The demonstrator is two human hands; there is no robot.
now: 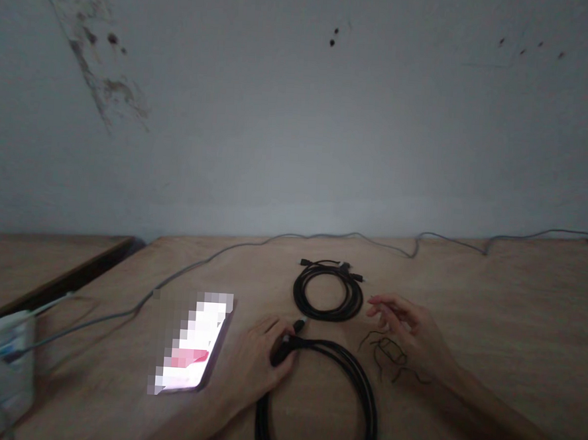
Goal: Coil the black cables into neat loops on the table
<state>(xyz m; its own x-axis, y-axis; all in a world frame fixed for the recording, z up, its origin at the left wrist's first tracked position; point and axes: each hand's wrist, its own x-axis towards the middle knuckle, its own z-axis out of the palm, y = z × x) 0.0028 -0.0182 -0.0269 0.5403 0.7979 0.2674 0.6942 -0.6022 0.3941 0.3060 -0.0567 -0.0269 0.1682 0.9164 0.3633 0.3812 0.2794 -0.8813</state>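
My left hand [260, 361] is closed around the connector end of a thick black cable [370, 397], wound in a large coil on the table. One black plug [299, 326] pokes out just past the fingers. The lower part of this coil runs out of the picture. My right hand [407, 323] hovers with loosely bent fingers and nothing visible in them. Beneath and beside it lie several thin dark twisted ties [390, 351]. A smaller coiled black cable [299, 297], its plugs at the top, rests just beyond both hands.
A phone [194, 347] with a lit, partly blurred screen lies left of my left hand. At the far left stands a white box-like thing [21, 362] with cords. A thin grey cable [232, 248] crosses the wooden table [517, 313] along the wall [299, 127].
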